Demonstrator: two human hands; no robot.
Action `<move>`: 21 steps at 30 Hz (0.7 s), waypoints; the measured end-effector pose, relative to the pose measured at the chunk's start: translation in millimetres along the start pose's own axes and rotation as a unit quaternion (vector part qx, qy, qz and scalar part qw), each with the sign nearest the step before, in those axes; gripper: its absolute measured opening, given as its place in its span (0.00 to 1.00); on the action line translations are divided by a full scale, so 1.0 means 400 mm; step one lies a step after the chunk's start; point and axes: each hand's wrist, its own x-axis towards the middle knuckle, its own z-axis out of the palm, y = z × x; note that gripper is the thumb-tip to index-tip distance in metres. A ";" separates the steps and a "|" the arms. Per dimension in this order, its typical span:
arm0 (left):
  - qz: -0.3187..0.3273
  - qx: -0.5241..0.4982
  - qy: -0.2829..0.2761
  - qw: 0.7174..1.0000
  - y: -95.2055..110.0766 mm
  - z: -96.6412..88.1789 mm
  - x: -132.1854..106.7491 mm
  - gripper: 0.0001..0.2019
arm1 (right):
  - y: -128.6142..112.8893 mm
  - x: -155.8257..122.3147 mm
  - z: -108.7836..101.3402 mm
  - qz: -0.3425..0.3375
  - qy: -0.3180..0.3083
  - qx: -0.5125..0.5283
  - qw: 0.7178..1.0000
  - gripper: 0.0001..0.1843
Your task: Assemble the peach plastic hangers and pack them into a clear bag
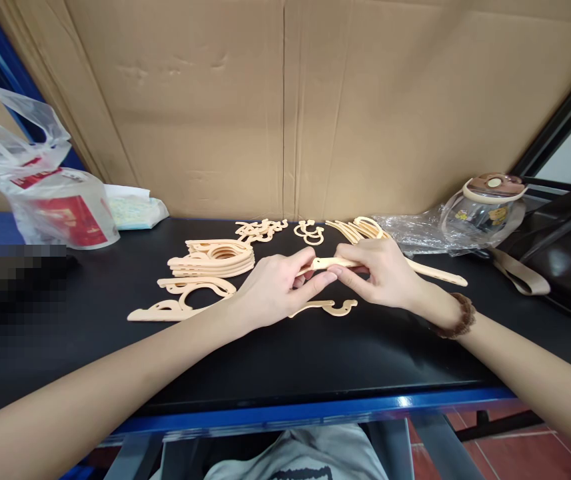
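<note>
Both left hand (275, 288) and right hand (384, 273) with fingers clamped on beige hanger arm (438, 275), lengthwise left-right, tip rightward

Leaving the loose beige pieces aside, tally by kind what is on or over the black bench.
Hands: 2, left hand and right hand
Held beige strip, pinched by both: 1
Plastic bags: 2, white printed bag and clear crumpled bag
Tissue pack: 1
Lidded bottle: 1
Dark strapped bag: 1
Total: 8

Plastic bag (60, 213), tissue pack (135, 208), cardboard backing (285, 100), clear bottle (485, 215)
</note>
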 end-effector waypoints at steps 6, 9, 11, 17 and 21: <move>0.000 -0.007 0.022 1.000 -0.003 -0.002 0.002 0.18 | 0.002 0.001 -0.003 0.004 0.001 0.001 1.000 0.21; 0.001 -0.004 0.024 1.000 -0.001 -0.004 0.004 0.17 | 0.001 0.000 -0.005 0.002 0.002 0.004 1.000 0.22; 0.001 0.000 0.026 1.000 0.000 -0.004 0.004 0.17 | 0.002 -0.001 -0.005 0.000 0.001 0.006 1.000 0.21; 0.009 0.029 0.010 0.999 -0.007 -0.005 0.003 0.16 | 0.009 -0.002 -0.004 -0.019 0.001 0.009 1.000 0.21; 0.041 0.068 -0.003 0.997 -0.017 -0.008 -0.002 0.15 | 0.008 0.001 -0.005 -0.009 -0.025 0.009 1.000 0.21</move>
